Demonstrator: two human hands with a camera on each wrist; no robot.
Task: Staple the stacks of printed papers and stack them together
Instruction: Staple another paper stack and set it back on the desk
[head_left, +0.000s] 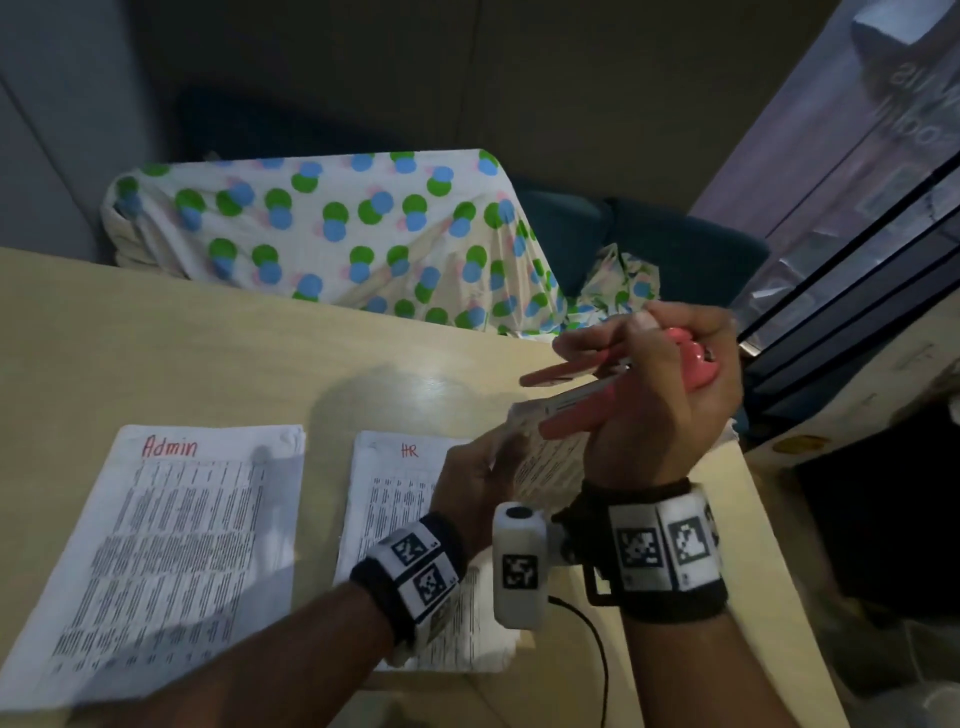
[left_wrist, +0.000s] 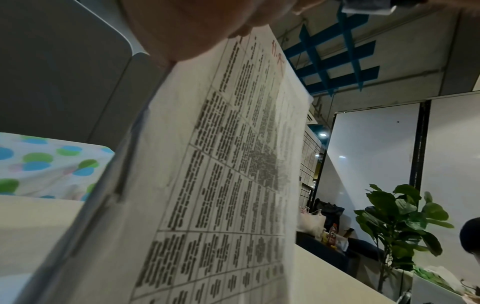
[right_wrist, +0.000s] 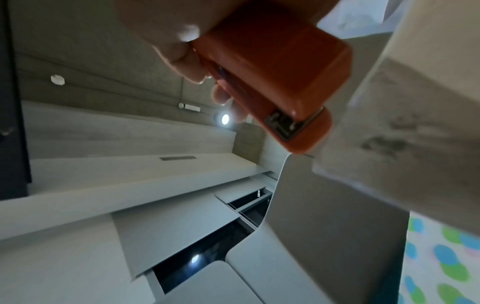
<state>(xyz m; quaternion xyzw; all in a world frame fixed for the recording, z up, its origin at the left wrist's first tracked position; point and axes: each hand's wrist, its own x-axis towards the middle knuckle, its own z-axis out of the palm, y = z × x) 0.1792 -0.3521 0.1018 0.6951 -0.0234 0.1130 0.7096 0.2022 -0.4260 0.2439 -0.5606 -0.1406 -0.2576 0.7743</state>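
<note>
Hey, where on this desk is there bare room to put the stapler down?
Bare table lies beyond the Admin stack and HR stack, toward the dotted cloth. A narrow strip separates the stacks. Near the right edge it's crowded: both hands, the held papers and stapler.

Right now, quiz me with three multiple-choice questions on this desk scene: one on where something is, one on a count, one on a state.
1. Where is the pink plastic stapler?
A. in the right hand
B. flat on the beige desk
C. on the Admin stack

2. How many printed paper stacks lie flat on the desk?
A. none
B. two
C. four

3. The sheaf of printed sheets in the left hand is:
A. lying flat
B. lifted off the desk
C. crumpled into a ball

Answers:
1 A, fingers wrap the stapler.
2 B, the stack marked Admin and the stack marked HR.
3 B, held up with its corner at the stapler's mouth.
</note>
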